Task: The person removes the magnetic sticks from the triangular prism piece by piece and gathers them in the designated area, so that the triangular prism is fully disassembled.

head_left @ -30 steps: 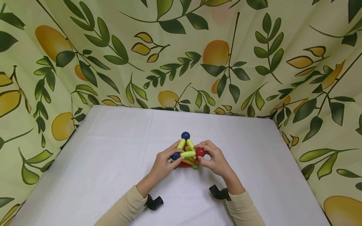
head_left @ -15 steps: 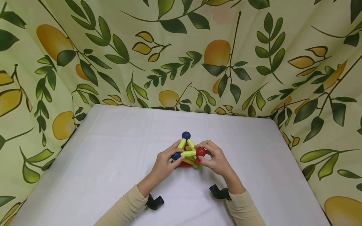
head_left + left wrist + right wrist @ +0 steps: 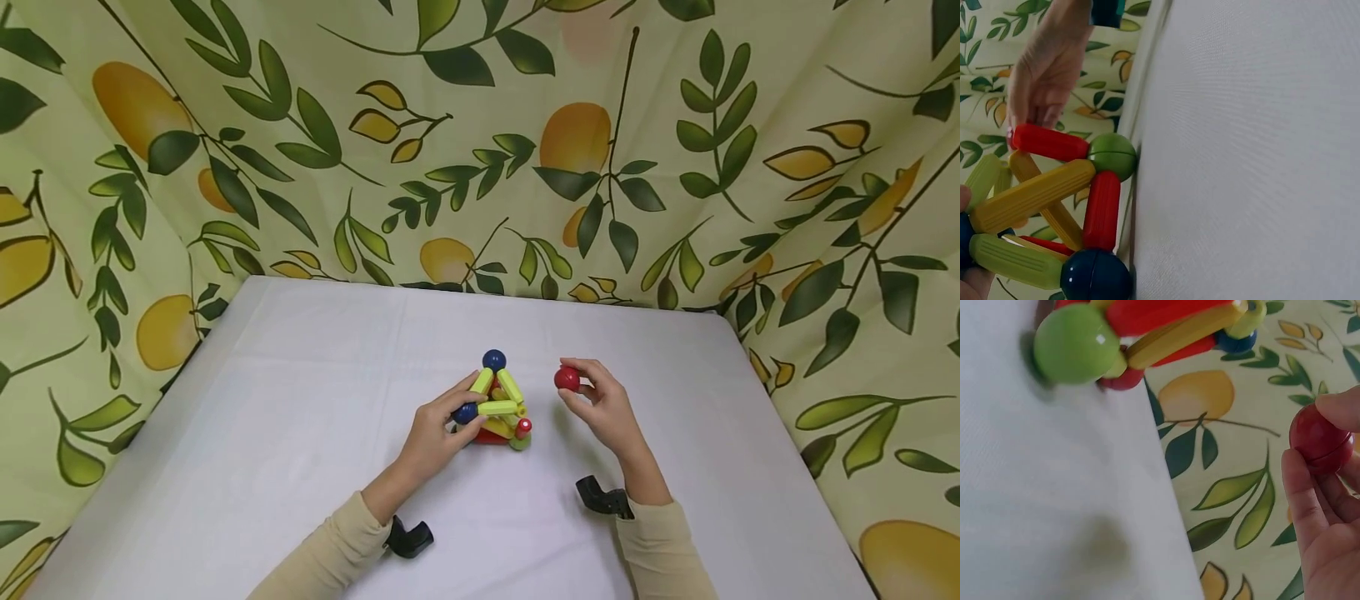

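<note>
A structure of magnetic rods and balls stands on the table. In the head view my left hand (image 3: 431,429) pinches the blue ball (image 3: 465,414) at its upper left corner. From that ball a lime rod (image 3: 498,407) reaches right, its far end bare. Another blue ball (image 3: 493,361) tops the back corner. My right hand (image 3: 611,417) pinches a red ball (image 3: 567,379) between thumb and fingers, apart from the structure. A red rod (image 3: 1050,142) rises from a green ball (image 3: 1113,156) at the lower right corner, its upper end uncovered. Yellow rods (image 3: 1035,195) slant between.
White cloth covers the table (image 3: 300,358). A leaf-and-fruit patterned curtain (image 3: 480,167) hangs behind and at both sides. Black wrist mounts (image 3: 411,540) sit at both sleeves, low over the table.
My right hand has pulled the red ball off the structure's right corner and carried it right and slightly back. My left hand keeps its grip on the blue ball.
</note>
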A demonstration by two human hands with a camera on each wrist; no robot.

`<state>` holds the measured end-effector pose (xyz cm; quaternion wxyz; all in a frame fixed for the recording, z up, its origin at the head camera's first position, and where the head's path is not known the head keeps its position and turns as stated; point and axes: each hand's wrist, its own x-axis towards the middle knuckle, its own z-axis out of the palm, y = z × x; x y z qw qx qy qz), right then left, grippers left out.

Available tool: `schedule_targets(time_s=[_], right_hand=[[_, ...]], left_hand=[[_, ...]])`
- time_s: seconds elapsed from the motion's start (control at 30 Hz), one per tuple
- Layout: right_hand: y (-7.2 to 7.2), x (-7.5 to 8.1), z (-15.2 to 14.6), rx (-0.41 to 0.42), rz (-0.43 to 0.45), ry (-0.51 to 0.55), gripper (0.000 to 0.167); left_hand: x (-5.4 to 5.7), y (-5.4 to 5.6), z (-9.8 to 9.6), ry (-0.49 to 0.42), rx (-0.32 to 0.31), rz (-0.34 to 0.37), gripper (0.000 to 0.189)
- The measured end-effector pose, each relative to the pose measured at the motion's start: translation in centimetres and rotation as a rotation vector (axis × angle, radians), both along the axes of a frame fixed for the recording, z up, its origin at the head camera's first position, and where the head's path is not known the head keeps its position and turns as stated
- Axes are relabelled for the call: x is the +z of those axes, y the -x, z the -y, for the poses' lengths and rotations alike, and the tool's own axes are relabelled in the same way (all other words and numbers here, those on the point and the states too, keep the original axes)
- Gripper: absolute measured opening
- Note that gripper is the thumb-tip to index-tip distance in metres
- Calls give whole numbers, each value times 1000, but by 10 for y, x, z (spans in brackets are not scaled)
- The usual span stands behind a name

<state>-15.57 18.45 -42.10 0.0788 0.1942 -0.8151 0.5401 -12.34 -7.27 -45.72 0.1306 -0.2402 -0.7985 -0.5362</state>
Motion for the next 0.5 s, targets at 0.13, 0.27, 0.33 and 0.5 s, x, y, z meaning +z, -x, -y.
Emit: schedule_targets(time_s=[0.13,0.27,0.33,0.5], right_hand=[[13,-25,-9,-24,86,73,42],[23,-45,-17,-78,172,65,42],[27,-51,-19,-103,220,51,44],[36,-56,-19,-143,291,45,45]], left_hand=[[-1,-1,-1,-14,1,-17,31],[-1,0,-1,-24,1,-16,38],[-2,0,0,-23,2,-17,42],[-2,0,0,-26,2,-20,52]])
